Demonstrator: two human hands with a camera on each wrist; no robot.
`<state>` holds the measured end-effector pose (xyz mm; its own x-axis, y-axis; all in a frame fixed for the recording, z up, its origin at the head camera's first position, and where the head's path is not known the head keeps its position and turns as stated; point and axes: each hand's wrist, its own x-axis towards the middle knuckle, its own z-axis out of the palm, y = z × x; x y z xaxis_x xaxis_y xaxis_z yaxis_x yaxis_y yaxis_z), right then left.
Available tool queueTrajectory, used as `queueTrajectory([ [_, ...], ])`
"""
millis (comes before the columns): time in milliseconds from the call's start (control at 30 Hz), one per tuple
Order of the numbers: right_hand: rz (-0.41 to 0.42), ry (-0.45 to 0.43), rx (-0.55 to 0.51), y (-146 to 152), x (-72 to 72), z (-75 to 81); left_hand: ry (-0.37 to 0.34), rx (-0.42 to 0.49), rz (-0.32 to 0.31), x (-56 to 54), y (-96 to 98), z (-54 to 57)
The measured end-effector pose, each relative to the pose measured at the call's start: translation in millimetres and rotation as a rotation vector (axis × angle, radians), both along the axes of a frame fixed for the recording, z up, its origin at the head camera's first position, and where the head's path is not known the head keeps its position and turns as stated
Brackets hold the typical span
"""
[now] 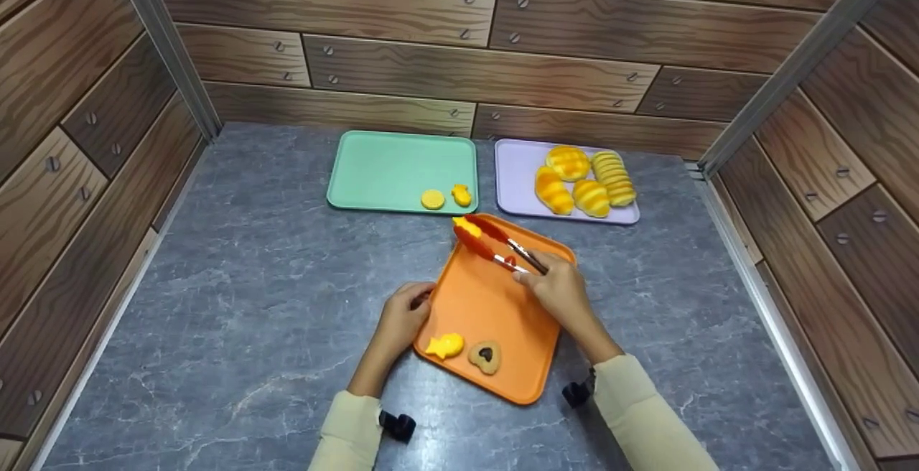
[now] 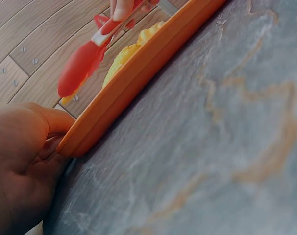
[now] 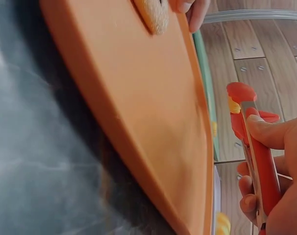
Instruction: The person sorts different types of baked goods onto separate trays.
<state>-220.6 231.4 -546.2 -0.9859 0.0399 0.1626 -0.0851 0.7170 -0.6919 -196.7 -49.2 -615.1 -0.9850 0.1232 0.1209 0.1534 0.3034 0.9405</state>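
My right hand (image 1: 562, 291) grips red-tipped tongs (image 1: 477, 245) over the far end of the orange tray (image 1: 495, 306). Between the tong tips sits a small yellow piece (image 1: 469, 226), its shape partly covered by them. At the tray's left edge, my left hand (image 1: 402, 319) holds the rim, thumb against the side in the left wrist view. A yellow fish-shaped biscuit (image 1: 446, 346) and a heart-shaped cookie (image 1: 485, 357) with a dark centre lie near the tray's close end. The tray is turned at an angle on the table.
Behind it, a green tray (image 1: 388, 169) bears a round yellow biscuit (image 1: 432, 199) and a small yellow piece (image 1: 462, 195) in its near right corner. A lilac tray (image 1: 515, 184) to the right carries several bread rolls (image 1: 591, 198). Wood-patterned walls (image 1: 402, 62) enclose the grey table (image 1: 237, 299).
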Motion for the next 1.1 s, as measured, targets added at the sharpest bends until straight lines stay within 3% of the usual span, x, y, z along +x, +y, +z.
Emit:
queueTrajectory([
  [400, 0.001, -0.016, 0.004, -18.1, -48.9, 1.5, 0.009, 0.020, 0.002, -1.0, 0.2, 1.1],
  [1100, -0.021, 0.022, 0.038, -66.3, -111.5, -6.9, -0.005, 0.022, -0.001, 0.0, 0.8, 0.9],
])
